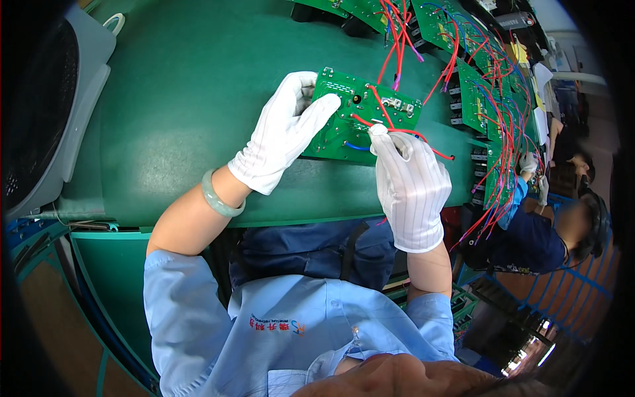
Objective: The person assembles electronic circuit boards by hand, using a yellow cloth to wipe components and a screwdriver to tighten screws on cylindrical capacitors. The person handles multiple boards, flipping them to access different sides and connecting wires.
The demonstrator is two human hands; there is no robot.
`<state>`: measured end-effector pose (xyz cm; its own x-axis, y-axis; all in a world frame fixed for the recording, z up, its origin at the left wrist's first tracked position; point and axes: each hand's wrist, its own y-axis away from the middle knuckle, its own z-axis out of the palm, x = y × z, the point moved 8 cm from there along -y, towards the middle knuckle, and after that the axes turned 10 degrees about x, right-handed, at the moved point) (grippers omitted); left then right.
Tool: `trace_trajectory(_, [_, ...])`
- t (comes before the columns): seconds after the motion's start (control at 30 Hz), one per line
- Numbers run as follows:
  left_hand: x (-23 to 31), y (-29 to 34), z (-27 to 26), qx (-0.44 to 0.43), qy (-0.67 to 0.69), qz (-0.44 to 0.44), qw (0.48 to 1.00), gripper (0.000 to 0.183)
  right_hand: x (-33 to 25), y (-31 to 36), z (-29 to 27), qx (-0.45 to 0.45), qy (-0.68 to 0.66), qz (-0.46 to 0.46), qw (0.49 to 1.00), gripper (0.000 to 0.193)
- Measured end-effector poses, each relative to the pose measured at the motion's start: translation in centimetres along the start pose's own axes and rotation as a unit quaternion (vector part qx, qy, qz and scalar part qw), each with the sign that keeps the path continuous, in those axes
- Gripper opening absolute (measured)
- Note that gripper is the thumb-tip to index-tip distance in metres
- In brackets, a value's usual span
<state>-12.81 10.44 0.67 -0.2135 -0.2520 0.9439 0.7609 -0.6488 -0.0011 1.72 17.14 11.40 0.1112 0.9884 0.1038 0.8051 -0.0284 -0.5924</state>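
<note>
Far left: grey housing with a dark mesh face point(41, 109), at the edge of the green table point(198, 119).

Left hand point(281, 132): white striped glove, pale green bangle point(222, 195) on the wrist. Grasping the left end of the circuit board point(364, 108), thumb flat on the upper face, other fingers mostly hidden at the edge.

Board: between the two hands, in front of the torso, over the table; cannot tell whether its underside touches. Long axis runs left to right, right end angled slightly toward the person. Both hands are on or at it: left at the short end, right at the near long side, right of middle. Green, rectangular, dotted with solder points; small black round part point(357, 99) near the middle, silvery metal terminals point(400, 106) toward the right end. Short blue wire point(357, 147) low on the face.

Right hand point(413, 182): same glove, thumb and fingertips pinched on a red wire point(433, 147), which trails off rightward past the board. Exact contact partly hidden.

Farther right: more wired boards point(473, 99) in a row; beyond them, a co-worker's gloved hand point(528, 163).
</note>
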Motion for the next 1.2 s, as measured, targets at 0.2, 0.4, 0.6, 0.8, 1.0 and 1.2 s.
trace_trajectory(0.2, [0.4,0.2,0.1,-0.002,-0.017,0.016,1.0,0.032,0.4,0.3,0.1,0.013,-0.045,-0.01,0.999,0.045])
trace_trajectory(0.4, [0.4,0.2,0.1,-0.002,-0.021,0.026,0.999,0.032,-0.2,0.6,-0.3,0.014,0.008,0.015,1.0,0.046])
trace_trajectory(0.6, [0.4,0.3,0.2,-0.003,-0.02,0.014,1.0,0.034,0.2,1.1,0.0,0.034,-0.017,0.012,0.999,0.045])
trace_trajectory(0.8, [0.4,0.4,0.2,-0.001,-0.023,0.009,1.0,0.035,0.5,1.1,0.3,0.027,-0.053,0.039,0.997,0.042])
trace_trajectory(1.0, [0.8,0.4,0.1,0.02,-0.031,0.064,0.997,0.033,0.3,1.5,0.0,0.061,-0.051,0.048,0.996,0.044])
trace_trajectory(1.2, [0.8,0.3,0.1,0.02,-0.038,0.068,0.997,0.032,0.4,1.7,0.1,0.06,-0.05,0.072,0.994,0.046])
